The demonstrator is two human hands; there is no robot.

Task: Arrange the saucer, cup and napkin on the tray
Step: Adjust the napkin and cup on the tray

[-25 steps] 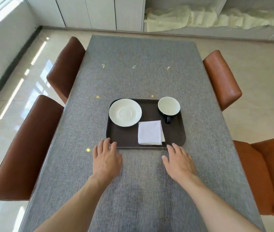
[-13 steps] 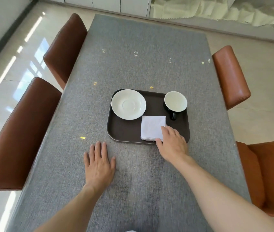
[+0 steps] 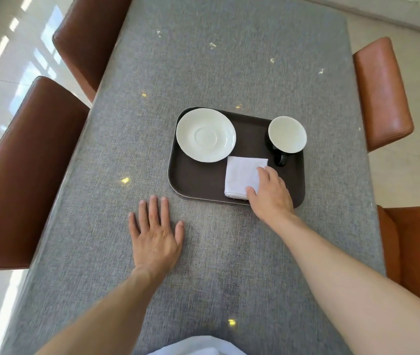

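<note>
- Table [image 3: 229,73] — grey woven cloth over the whole top, brown chairs [image 3: 24,175] along both sides. Nothing on it but the tray, so there's room to slide things.
- Tray [image 3: 198,180]: dark, rounded corners, sits mid-table with its near edge just ahead of both hands. All three task items are already on it.
- Saucer [image 3: 206,135]: white, far-left corner of the tray, its rim at or slightly over the tray lip. Empty — the cup isn't on it.
- Napkin [image 3: 242,176]: white, folded square, near-centre of the tray, far-left corner just beside the saucer's edge; hard to tell if it slips under the rim.
- Cup [image 3: 287,134]: white inside, dark outside, far-right corner, upright, handle pointing toward the near edge and ending close to the napkin's far-right corner.
- Right hand [image 3: 270,193]: over the near-right part of the tray, fingers curled down onto the napkin's right edge, thumb at its near-right corner. Looks like a pinch closing on that corner; can't tell whether the cloth is gripped or only touched.
- Left hand [image 3: 155,234]: flat on the table, fingers spread, palm down, near the tray's near-left corner but not touching it. Holds nothing — probably just bracing while the right one works.
- Judgement: step in hand is moving or squaring the napkin. Cup onto saucer is likely still to come.
- Risk: cup handle is close to the napkin; dragging the cloth right could nudge it.
</note>
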